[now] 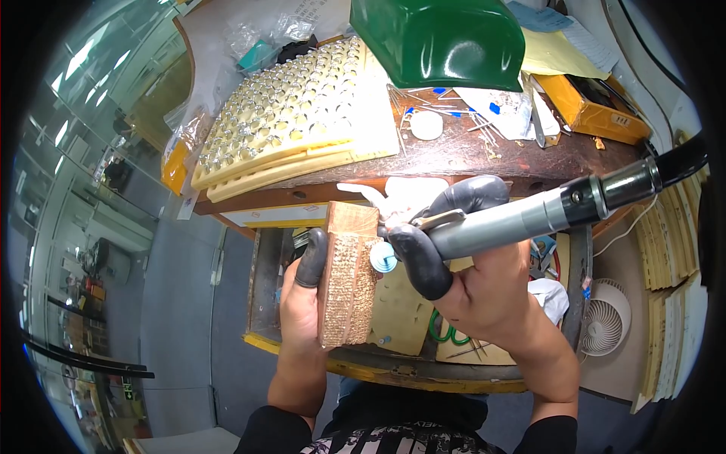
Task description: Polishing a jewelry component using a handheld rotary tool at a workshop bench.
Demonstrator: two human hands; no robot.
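Note:
My left hand, with a black cover on the thumb, grips a wooden block whose front face is coated in rough gold-coloured grains. My right hand, with black finger covers, is closed round a grey metal rotary handpiece with a dark cable leading off to the right. A light blue wheel at the handpiece's tip sits at the block's right side; whether it touches cannot be seen. A crumpled white cloth or glove lies at the desk edge behind my hands.
A yellow tray of small rings, a green hood, scattered metal bits and an orange box occupy the desktop. The open drawer holds green scissors. A white fan and stacked boards stand at right.

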